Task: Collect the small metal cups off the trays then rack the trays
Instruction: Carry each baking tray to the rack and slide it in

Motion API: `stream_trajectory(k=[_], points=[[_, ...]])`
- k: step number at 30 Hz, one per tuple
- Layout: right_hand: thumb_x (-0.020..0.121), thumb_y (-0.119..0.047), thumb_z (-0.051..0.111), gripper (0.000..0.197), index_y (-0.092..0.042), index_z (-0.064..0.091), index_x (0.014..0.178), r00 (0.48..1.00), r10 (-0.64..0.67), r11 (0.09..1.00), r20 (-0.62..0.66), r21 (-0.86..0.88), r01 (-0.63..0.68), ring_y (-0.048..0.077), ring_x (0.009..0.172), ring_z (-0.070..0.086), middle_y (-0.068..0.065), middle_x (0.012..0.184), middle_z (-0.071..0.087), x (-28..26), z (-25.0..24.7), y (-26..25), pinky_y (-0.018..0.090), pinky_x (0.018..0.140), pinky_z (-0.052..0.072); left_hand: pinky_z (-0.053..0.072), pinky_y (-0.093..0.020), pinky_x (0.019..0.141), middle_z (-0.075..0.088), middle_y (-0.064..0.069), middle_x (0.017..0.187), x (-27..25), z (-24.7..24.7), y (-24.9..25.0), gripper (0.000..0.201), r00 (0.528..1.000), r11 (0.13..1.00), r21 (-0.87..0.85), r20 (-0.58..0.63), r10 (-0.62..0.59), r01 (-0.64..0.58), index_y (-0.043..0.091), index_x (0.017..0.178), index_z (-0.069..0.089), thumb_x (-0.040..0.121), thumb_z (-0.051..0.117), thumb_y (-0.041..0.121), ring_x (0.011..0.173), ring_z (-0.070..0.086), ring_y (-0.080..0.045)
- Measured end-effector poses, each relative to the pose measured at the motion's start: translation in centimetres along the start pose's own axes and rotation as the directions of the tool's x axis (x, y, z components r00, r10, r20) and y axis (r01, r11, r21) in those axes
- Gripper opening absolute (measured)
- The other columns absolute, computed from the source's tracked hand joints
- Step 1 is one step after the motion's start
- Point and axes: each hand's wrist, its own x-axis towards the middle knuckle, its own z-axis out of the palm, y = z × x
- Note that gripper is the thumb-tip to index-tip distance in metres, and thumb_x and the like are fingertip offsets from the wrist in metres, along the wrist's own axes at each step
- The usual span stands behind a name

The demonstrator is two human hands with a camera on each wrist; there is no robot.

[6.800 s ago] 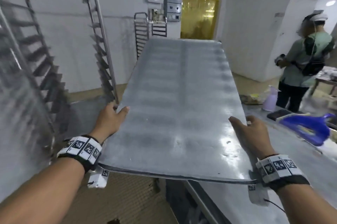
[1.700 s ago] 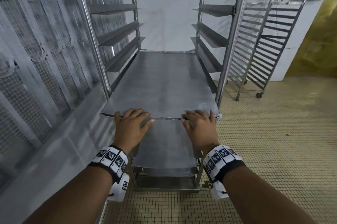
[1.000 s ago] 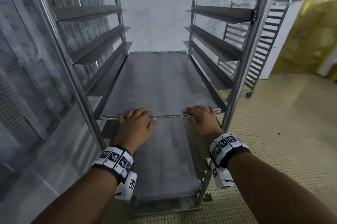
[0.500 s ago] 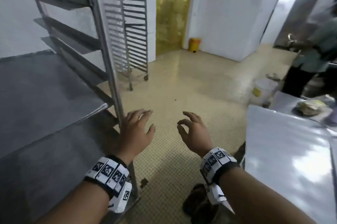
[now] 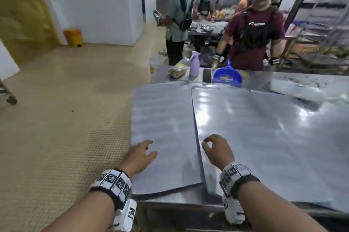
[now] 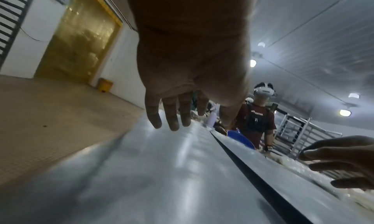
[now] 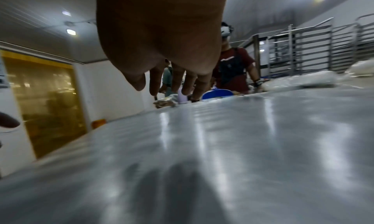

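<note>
Left hand: the left hand (image 5: 140,155) hovers over the near left corner of the left tray (image 5: 162,127), at about 7 o'clock from the tray's middle. Its fingers are spread and nearly straight, and it holds nothing. In the left wrist view the fingertips (image 6: 171,123) hang just above the metal; whether they touch cannot be told.

Right hand: the right hand (image 5: 217,149) sits at about 5 o'clock from the left tray's middle, over the seam where the two trays meet. Its fingers are loosely curled and it has hold of nothing. The right wrist view shows the fingers (image 7: 188,83) clear of the surface.

Left tray: dull grey and flat, it lies on the steel table (image 5: 181,196). Its near edge juts a little past the table's front.

Right tray: the right tray (image 5: 264,133) is shinier and lies just beside the left one, toward 3 o'clock. Its left rim overlaps or touches the left tray's right edge.

Cups: no small metal cups show on either tray.

Far end of table: at 12 o'clock stand a lilac spray bottle (image 5: 194,63), a blue dustpan (image 5: 227,77) and a clear bag (image 5: 178,71).

People: a person in a maroon shirt (image 5: 255,29) stands beyond the dustpan. A person in a green shirt (image 5: 178,20) stands toward 11 o'clock.

Floor: a yellow bin (image 5: 73,37) stands at 10 o'clock by the white wall.
</note>
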Motion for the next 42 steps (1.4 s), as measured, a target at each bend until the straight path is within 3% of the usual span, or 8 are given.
stream_trajectory(k=[5, 9, 12, 14, 17, 22, 35, 42], points=[[0.092, -0.037, 0.059, 0.03, -0.021, 0.067, 0.117, 0.975, 0.2, 0.979, 0.092, -0.043, -0.197, 0.022, 0.116, 0.059, 0.004, 0.127, 0.062, 1.0, -3.8, 11.5, 0.031, 0.096, 0.045, 0.048, -0.031, 0.099, 0.062, 0.0, 0.119, 3.5, 8.2, 6.0, 0.061, 0.993, 0.996, -0.084, 0.121, -0.005, 0.016, 0.023, 0.148, 0.048, 0.094, 0.065, 0.045, 0.11, 0.061, -0.02], [0.09, -0.039, 0.058, 0.036, -0.023, 0.065, 0.121, 0.95, 0.275, 0.96, 0.149, -0.094, -0.263, 0.022, 0.113, 0.06, 0.004, 0.123, 0.067, 1.6, -6.3, 18.7, 0.033, 0.097, 0.048, 0.045, -0.029, 0.098, 0.063, -0.005, 0.122, 5.7, 13.7, 11.1, 0.068, 0.981, 0.992, -0.115, 0.191, -0.035, 0.057, 0.015, 0.151, 0.042, 0.094, 0.066, 0.043, 0.114, 0.061, -0.022], [0.09, -0.04, 0.056, 0.037, -0.025, 0.065, 0.122, 0.949, 0.287, 0.955, 0.133, -0.119, -0.272, 0.021, 0.113, 0.059, 0.002, 0.122, 0.067, 2.1, -7.8, 21.5, 0.038, 0.095, 0.051, 0.044, -0.03, 0.077, 0.068, -0.012, 0.107, 6.6, 15.9, 13.5, 0.04, 0.986, 0.995, -0.075, 0.158, -0.055, 0.068, 0.011, 0.128, 0.06, 0.094, 0.067, 0.032, 0.102, 0.064, -0.029], [0.089, -0.039, 0.058, 0.037, -0.026, 0.064, 0.123, 0.946, 0.294, 0.952, 0.133, -0.133, -0.277, 0.021, 0.114, 0.059, 0.001, 0.123, 0.066, 2.7, -8.9, 22.8, 0.039, 0.095, 0.051, 0.045, -0.033, 0.075, 0.069, -0.011, 0.106, 7.5, 16.6, 14.6, 0.028, 0.99, 0.994, -0.049, 0.103, -0.094, 0.099, 0.007, 0.115, 0.063, 0.093, 0.066, 0.025, 0.103, 0.065, -0.033], [0.085, -0.038, 0.062, 0.04, -0.027, 0.064, 0.124, 0.938, 0.319, 0.944, 0.134, -0.139, -0.301, 0.022, 0.116, 0.058, 0.001, 0.124, 0.065, 3.8, -10.1, 24.6, 0.04, 0.096, 0.051, 0.04, -0.023, 0.084, 0.06, -0.005, 0.119, 8.9, 16.9, 15.5, 0.045, 0.985, 0.985, -0.062, 0.061, -0.158, 0.162, 0.008, 0.132, 0.054, 0.091, 0.067, 0.021, 0.118, 0.06, -0.028], [0.085, -0.036, 0.065, 0.042, -0.026, 0.062, 0.126, 0.931, 0.345, 0.933, 0.12, -0.149, -0.326, 0.023, 0.118, 0.056, 0.002, 0.127, 0.063, 6.6, -11.7, 27.4, 0.039, 0.097, 0.049, 0.048, -0.027, 0.077, 0.071, -0.002, 0.101, 13.4, 17.0, 15.6, 0.023, 0.984, 0.982, -0.075, 0.067, -0.167, 0.172, 0.016, 0.102, 0.065, 0.081, 0.07, 0.022, 0.096, 0.068, -0.025], [0.08, -0.037, 0.069, 0.069, -0.022, 0.047, 0.143, 0.871, 0.49, 0.862, 0.019, -0.158, -0.481, 0.036, 0.126, 0.05, 0.015, 0.138, 0.051, 17.3, -14.2, 32.2, 0.044, 0.101, 0.046, 0.051, -0.028, 0.072, 0.071, 0.001, 0.101, 27.0, 15.7, 17.3, 0.037, 0.972, 0.959, -0.157, 0.046, -0.23, 0.234, 0.019, 0.106, 0.065, 0.071, 0.073, 0.029, 0.089, 0.066, -0.019], [0.087, -0.025, 0.069, 0.066, -0.001, 0.042, 0.142, 0.87, 0.487, 0.873, 0.072, -0.019, -0.487, 0.038, 0.129, 0.05, 0.023, 0.141, 0.051, 21.1, -14.2, 33.5, 0.04, 0.104, 0.04, 0.061, -0.047, 0.086, 0.076, -0.005, 0.095, 29.4, 16.5, 16.5, 0.033, 0.962, 0.905, -0.334, 0.015, -0.272, 0.262, 0.017, 0.096, 0.069, 0.064, 0.078, 0.02, 0.086, 0.074, -0.027]])
